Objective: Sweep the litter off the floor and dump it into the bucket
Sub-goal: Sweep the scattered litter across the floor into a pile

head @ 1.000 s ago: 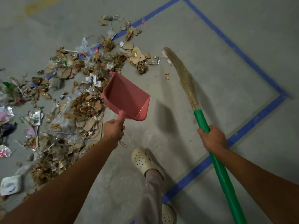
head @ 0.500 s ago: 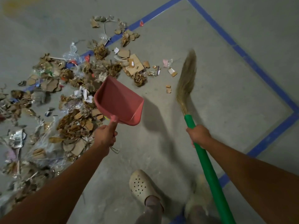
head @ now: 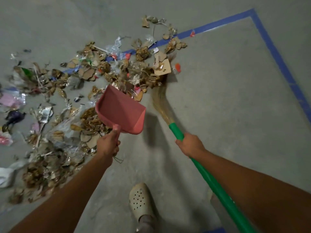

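Observation:
A wide spread of litter (head: 87, 76), cardboard scraps, plastic film and foil, covers the grey floor on the left and centre. My left hand (head: 107, 145) grips the handle of a red dustpan (head: 121, 110), held above the floor at the pile's right edge with nothing in it. My right hand (head: 190, 145) grips the green handle of a broom (head: 207, 174). The broom's straw bristles (head: 161, 101) reach up to the pile's right edge beside a cardboard piece (head: 163, 68). No bucket is in view.
Blue tape lines (head: 277, 59) mark a rectangle on the concrete floor to the right. My foot in a beige perforated clog (head: 139, 202) stands at the bottom centre. A white plastic piece (head: 6, 175) lies at the far left.
The broom's bristles swung left against the right edge of the litter, pushing loose scraps into the pile. The dustpan stays raised in my left hand. The view shifted right over the pile.

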`<state>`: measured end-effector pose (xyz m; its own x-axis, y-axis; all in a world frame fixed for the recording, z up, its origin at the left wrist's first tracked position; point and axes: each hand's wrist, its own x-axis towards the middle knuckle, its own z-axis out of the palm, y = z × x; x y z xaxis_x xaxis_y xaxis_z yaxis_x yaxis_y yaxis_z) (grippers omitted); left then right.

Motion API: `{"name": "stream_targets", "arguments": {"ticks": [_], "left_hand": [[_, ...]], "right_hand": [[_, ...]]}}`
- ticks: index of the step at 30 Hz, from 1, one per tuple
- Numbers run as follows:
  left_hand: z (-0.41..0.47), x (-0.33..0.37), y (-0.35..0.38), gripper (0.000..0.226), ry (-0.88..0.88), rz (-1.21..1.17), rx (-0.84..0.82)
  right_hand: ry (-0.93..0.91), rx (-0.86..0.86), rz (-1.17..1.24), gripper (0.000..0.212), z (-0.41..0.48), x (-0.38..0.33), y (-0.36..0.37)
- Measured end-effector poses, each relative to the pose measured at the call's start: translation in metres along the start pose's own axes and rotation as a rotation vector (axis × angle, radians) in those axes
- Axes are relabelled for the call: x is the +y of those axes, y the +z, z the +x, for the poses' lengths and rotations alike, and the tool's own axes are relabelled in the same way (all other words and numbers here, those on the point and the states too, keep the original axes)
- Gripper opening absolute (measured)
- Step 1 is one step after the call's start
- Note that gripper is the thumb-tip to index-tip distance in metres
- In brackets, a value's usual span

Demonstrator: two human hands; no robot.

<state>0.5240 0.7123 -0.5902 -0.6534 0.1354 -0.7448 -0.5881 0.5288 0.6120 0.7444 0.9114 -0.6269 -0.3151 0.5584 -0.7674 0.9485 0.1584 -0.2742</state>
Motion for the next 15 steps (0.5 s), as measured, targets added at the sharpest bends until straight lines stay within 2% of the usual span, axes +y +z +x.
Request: {"name": "stream_targets", "arguments": {"ticks": [4, 7, 11, 15], "left_hand": [[-0.015, -0.010, -0.006, 0.042, -0.019, -0.088, 0.117], [-0.025, -0.029, -0.005, 0.031, -0.072, -0.215, 0.202], [-0.031, -0.046, -0.002, 0.012, -0.091, -0.343, 0.245], [-0.046, -0.052, -0.005, 0.016, -0.094, -0.412, 0.253]], "right_hand": [[-0.210, -0.022, -0.170, 0.048, -0.010, -0.036, -0.020], [-0.324, -0.014, -0.230, 0.046, -0.011, -0.055, -0.026], [-0.405, 0.041, -0.264, 0.044, -0.002, -0.064, -0.037], [-0.436, 0.075, -0.243, 0.044, 0.001, -0.066, -0.059]]}}
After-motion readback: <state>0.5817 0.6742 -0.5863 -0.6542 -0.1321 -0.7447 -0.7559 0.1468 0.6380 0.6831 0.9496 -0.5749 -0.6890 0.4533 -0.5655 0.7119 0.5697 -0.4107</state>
